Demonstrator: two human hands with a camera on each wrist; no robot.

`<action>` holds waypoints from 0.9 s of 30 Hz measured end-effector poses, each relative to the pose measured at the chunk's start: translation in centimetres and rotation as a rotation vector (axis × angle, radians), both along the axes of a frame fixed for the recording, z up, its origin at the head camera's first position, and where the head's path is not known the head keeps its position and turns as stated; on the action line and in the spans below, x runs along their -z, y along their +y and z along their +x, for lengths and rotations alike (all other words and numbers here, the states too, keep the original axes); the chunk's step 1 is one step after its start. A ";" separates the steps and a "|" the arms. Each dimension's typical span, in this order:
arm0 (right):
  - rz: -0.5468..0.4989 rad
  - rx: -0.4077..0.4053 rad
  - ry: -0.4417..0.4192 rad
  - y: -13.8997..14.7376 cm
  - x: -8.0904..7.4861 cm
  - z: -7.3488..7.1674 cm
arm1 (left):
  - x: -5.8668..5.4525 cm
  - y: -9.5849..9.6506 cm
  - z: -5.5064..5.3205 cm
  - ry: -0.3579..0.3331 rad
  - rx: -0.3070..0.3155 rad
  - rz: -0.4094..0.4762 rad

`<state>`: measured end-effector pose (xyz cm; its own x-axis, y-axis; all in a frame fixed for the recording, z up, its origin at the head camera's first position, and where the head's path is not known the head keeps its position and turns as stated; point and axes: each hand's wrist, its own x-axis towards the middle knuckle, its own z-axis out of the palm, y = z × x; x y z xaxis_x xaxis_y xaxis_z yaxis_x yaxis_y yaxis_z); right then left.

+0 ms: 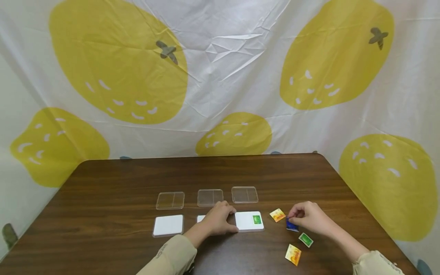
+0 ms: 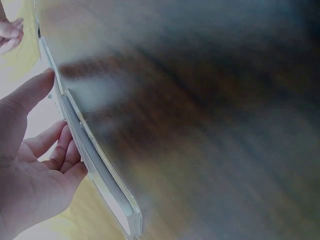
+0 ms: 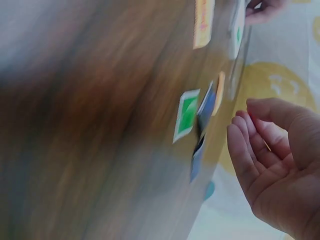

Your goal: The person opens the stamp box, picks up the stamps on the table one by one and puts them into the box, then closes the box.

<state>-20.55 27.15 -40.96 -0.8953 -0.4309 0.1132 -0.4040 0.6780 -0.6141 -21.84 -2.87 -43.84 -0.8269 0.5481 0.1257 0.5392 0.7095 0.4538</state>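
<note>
My left hand [image 1: 218, 218] lies at the left end of a shallow clear case [image 1: 249, 221] with a white inside. Its thumb and forefinger hold the case's near and far left corners. A small green card [image 1: 256, 219] lies in that case, toward its right side. Under my left hand, a middle case [image 1: 200, 218] is mostly covered. My right hand [image 1: 311, 217] is over a small blue card [image 1: 292, 225], its fingers bent. Nothing shows between thumb and fingertips in the right wrist view, where the hand [image 3: 280, 160] looks apart from the blue card [image 3: 206, 107].
Another white-filled case [image 1: 168, 225] lies at the left. Three clear lids [image 1: 170, 200] form a row behind the cases. Near my right hand are an orange-yellow card [image 1: 277, 215], a loose green card [image 1: 306, 240] and a second orange-yellow card [image 1: 293, 254]. Lemon-printed cloth [image 1: 237, 84] hangs behind the table.
</note>
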 end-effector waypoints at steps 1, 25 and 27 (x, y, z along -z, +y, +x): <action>-0.003 -0.007 -0.006 0.5 0.1 0.2 | 0.0 0.0 0.0 -0.001 0.000 -0.001; 0.073 0.142 -0.081 2.5 1.7 2.8 | 0.1 0.0 -0.1 0.003 0.002 0.000; 0.084 0.151 -0.084 2.4 1.6 2.9 | 0.1 0.0 0.0 0.006 0.003 0.001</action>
<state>-17.61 29.54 -42.54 -0.9553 -0.2957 0.0048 -0.2435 0.7773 -0.5801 -21.87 -2.91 -43.97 -0.8245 0.5505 0.1308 0.5439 0.7074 0.4513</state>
